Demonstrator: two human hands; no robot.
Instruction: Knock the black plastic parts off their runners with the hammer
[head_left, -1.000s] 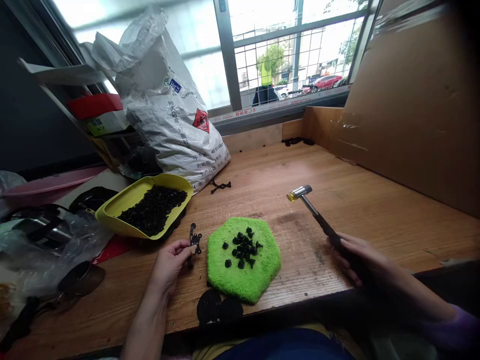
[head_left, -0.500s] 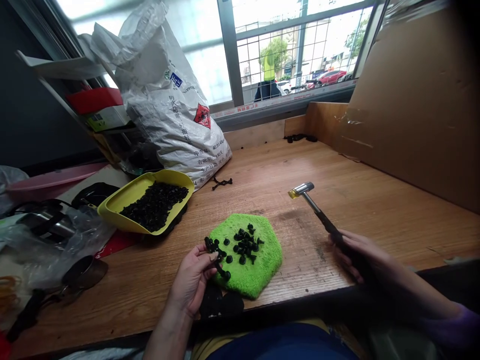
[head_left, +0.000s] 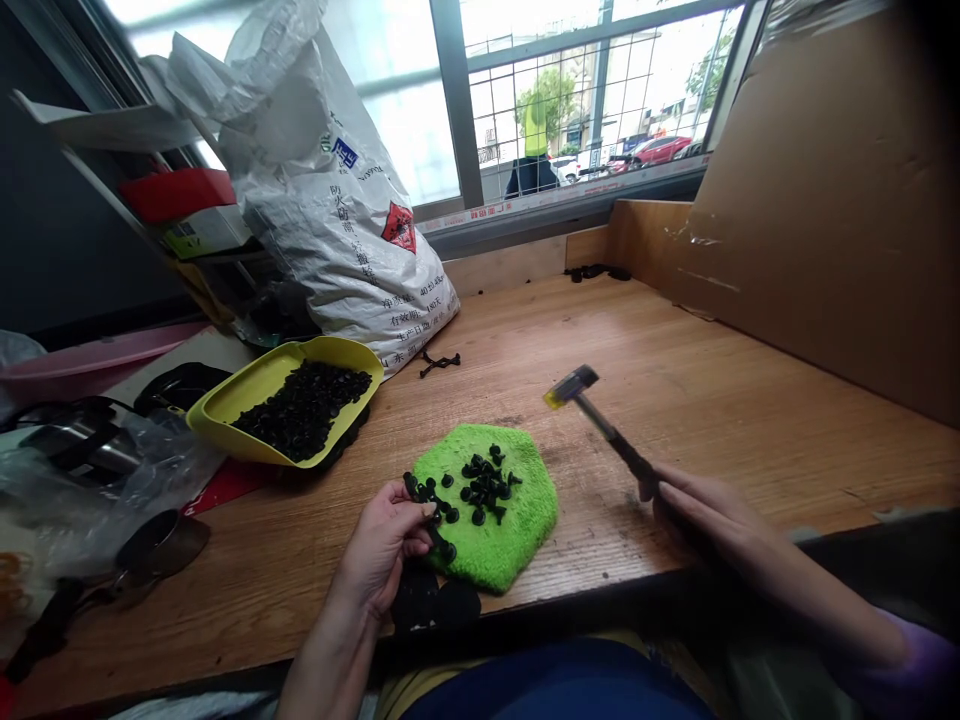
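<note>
The left hand (head_left: 386, 545) is curled nearly closed, thumb and fingertips pinched on a black plastic strip (head_left: 426, 505) with small studs along it; the strip lies against the near-left edge of a green hexagonal pad (head_left: 517, 525), just ahead of the knuckles. On the pad, just right of that hand, sits a loose cluster of small black pieces (head_left: 484, 485). The right hand (head_left: 701, 515) is wrapped shut around the dark grip of a small hammer (head_left: 600, 425), whose shaft runs up and to the left from the fingers; its metal head, with a yellow tip on one face, hangs above the bench (head_left: 712, 400) just right of the pad, apart from both the pad and the wood. Between the two hands lies the pad, and below the left hand's fingers, at the bench's near edge, lie two round black discs (head_left: 435, 605), partly tucked under the pad. Farther out beyond the left hand stands a yellow tray (head_left: 225, 415) heaped with more black pieces, and behind it leans a big white woven sack (head_left: 337, 230) with printed text and a red diamond label. A small black clip (head_left: 440, 362) rests on the wood just in front of the sack. Beyond the right hand a brown cardboard sheet (head_left: 832, 200) stands along the bench's side.
</note>
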